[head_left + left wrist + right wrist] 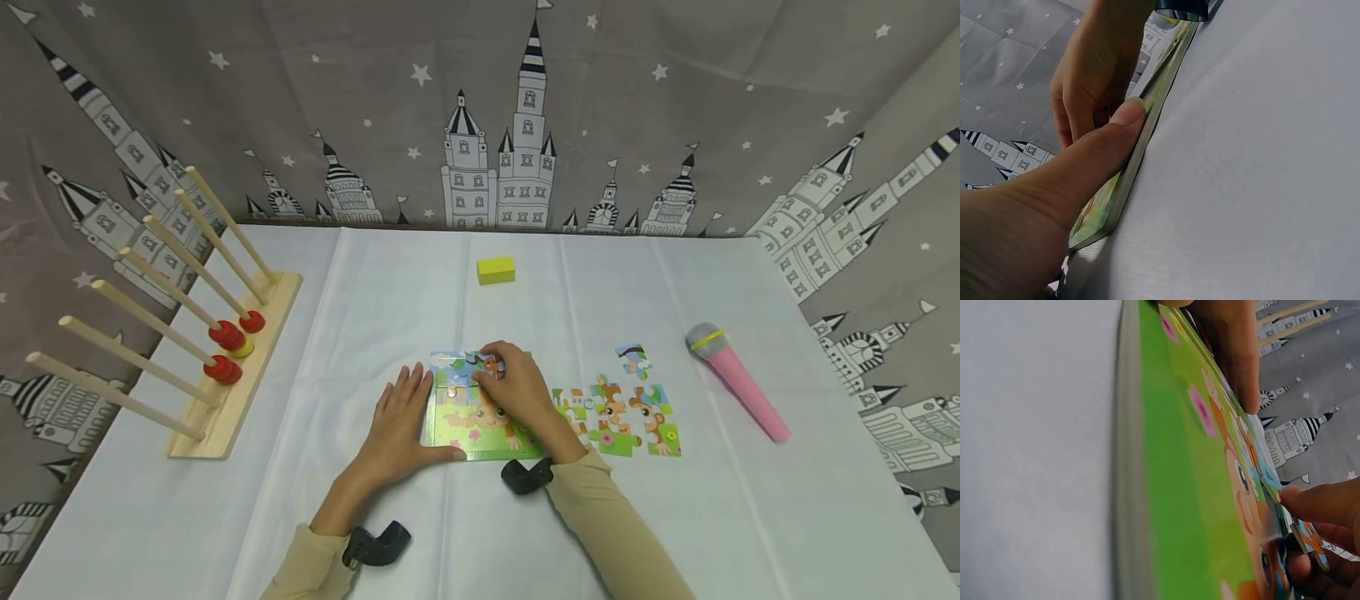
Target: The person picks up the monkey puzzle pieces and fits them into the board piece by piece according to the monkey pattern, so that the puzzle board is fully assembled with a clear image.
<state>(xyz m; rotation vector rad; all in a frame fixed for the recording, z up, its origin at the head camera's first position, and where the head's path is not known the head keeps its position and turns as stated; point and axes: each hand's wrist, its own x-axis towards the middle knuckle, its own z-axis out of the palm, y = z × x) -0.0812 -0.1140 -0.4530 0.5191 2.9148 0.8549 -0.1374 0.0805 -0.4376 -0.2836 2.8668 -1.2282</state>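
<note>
A square puzzle board (480,442) with a green, monkey-printed picture lies on the white table. My left hand (401,425) rests along its left side, fingers stretched out, with the thumb (1127,112) on the front edge. Over the board's upper part, my right hand (521,387) pinches a puzzle piece (1311,539) with an orange and blue print, tilted at the board's surface. Several loose puzzle pieces (615,421) lie just right of the board, and one piece (633,360) sits apart above them. The right hand hides part of the board in the head view.
At the left stands a wooden peg rack (247,400) with slanting pegs and red and yellow rings. A yellow block (496,271) lies behind the board. A pink toy microphone (742,387) lies to the right. A grey castle-print curtain (360,83) hangs behind the table.
</note>
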